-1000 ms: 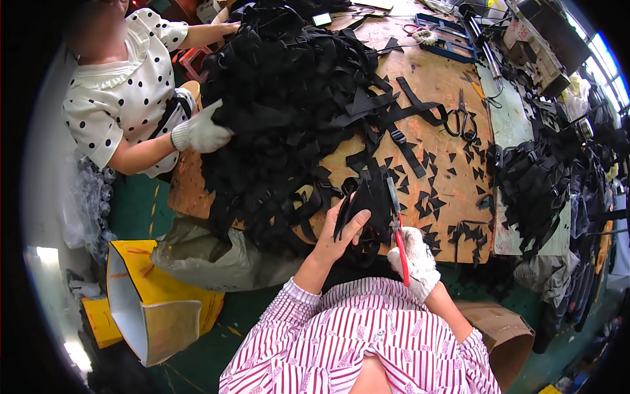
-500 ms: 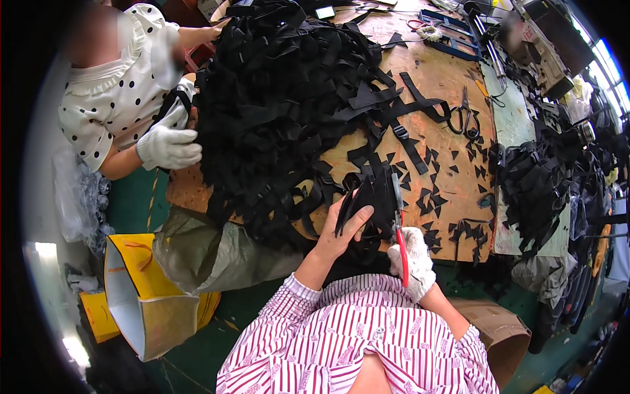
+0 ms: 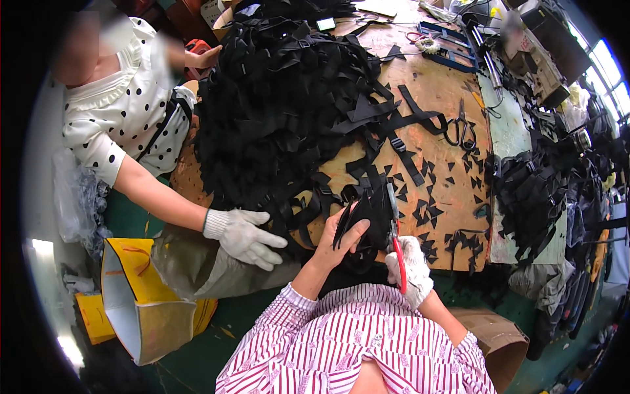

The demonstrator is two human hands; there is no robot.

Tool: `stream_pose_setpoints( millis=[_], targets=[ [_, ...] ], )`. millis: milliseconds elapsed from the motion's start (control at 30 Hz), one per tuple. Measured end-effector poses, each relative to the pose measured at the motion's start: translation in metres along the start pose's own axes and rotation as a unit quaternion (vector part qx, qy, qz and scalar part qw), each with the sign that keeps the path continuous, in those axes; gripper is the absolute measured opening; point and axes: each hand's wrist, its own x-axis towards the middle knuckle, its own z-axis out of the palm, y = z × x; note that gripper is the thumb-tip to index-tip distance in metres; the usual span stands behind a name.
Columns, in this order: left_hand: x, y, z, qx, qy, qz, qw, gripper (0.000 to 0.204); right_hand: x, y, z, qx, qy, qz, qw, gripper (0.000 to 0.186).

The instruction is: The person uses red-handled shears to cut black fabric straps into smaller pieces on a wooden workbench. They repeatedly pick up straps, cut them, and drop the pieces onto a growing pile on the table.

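Note:
My bare left hand is closed around a bundle of black webbing straps, thumb on top and the ends fanning out. In my right hand, which wears a white knit glove, is a pair of red-handled scissors. Their blades point away from me along the right side of the bundle; whether they touch the straps I cannot tell. Just beyond my left hand rises a large heap of black straps, some with buckles. Small black triangular offcuts lie scattered on the wooden table to the right.
At the left a co-worker in a dotted top reaches a gloved hand near my left forearm. Black-handled scissors and a blue tray lie farther off. A yellow bag stands lower left; a cardboard box is lower right.
The co-worker's gloved hand has swung from the heap's left edge toward me and to the right, fingers spread. My hands keep their holds, with the scissors shifted slightly.

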Motion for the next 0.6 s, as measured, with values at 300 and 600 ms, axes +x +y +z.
stream_pose_setpoints(
  millis=[300, 600],
  targets=[
    [-0.007, 0.0, 0.003, 0.029, -0.004, -0.006, 1.0, 0.042, 0.009, 0.005, 0.002, 0.012, 0.051, -0.032, 0.998, 0.02],
    [-0.006, 0.004, -0.002, -0.013, -0.002, -0.005, 1.0, 0.039, -0.001, -0.003, 0.002, 0.033, 0.008, -0.007, 0.999, 0.021]
  ],
)
